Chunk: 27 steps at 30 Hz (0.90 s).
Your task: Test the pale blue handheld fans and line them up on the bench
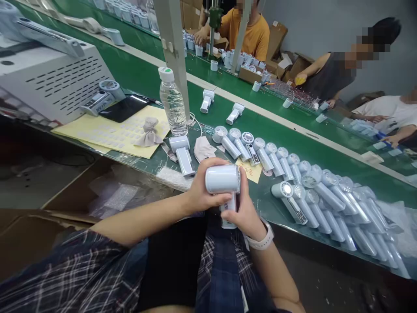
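Note:
A light-blue handheld fan (222, 179) is between my two hands above my lap, its round head level and its handle pointing down. My left hand (199, 187) wraps round the left side of the head, thumb beneath. My right hand (246, 213), with a white watch on the wrist, grips the right side of the head and the handle. Part of the handle, with dark lettering, is hidden by my fingers. On the table edge just beyond my left hand lies another fan (184, 158). Rows of similar fans (329, 195) lie to the right, several piled on others.
A water bottle (173, 106) stands beside a metal post (171, 52). Yellow sheets with stickers (120, 134) and a white slotted machine (65, 82) are at the left. Two fans lie on the green conveyor belt (263, 126). Across it, co-workers handle parts.

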{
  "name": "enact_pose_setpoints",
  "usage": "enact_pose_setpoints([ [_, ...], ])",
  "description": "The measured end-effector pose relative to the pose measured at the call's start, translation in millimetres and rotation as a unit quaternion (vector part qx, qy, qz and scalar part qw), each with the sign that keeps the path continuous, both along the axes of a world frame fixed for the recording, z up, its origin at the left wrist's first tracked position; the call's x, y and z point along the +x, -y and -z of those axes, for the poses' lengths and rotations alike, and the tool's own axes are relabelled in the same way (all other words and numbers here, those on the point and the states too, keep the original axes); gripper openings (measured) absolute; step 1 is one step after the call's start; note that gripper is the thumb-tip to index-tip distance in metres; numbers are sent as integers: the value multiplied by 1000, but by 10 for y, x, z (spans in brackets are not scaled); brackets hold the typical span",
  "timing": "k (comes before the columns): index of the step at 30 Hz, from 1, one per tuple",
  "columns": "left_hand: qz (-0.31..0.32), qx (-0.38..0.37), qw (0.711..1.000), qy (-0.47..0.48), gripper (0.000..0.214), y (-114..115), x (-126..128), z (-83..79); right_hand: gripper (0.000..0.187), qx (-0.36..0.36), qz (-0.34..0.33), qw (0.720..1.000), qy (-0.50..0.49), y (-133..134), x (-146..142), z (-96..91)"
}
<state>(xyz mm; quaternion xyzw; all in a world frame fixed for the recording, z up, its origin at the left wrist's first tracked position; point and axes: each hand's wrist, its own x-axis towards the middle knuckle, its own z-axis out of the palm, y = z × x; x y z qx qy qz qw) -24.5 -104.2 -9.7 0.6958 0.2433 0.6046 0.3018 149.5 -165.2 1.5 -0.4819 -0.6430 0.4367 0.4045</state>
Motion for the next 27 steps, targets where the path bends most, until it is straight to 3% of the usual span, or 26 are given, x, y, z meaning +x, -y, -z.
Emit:
enact_pose_setpoints([
  [3,-2,-7,990,-138,70,-76,62,110,115,2,81,985,153,35,255,0],
  [5,-41,1,973,-228,51,-128,-14,107,101,28,163,939,302,47,457,35],
  [8,-139,-1,949,-285,30,-207,-263,61,78,75,215,846,483,92,683,149],
  [10,-195,-10,936,-292,24,-301,-475,69,61,118,234,803,536,132,760,229],
  [12,-239,-18,927,-290,20,-448,-693,144,51,158,257,778,551,151,797,287],
  [16,-308,-36,924,-224,36,-771,-1049,447,51,178,277,779,533,57,829,362],
  [19,-315,-94,922,-207,59,-823,-1146,620,54,173,294,775,532,-96,823,417],
  [23,-292,-195,890,-289,67,-663,-1089,603,58,155,301,762,552,-230,817,423],
  [27,-336,-223,861,-310,74,-576,-1057,473,72,154,266,769,560,-227,896,206],
])
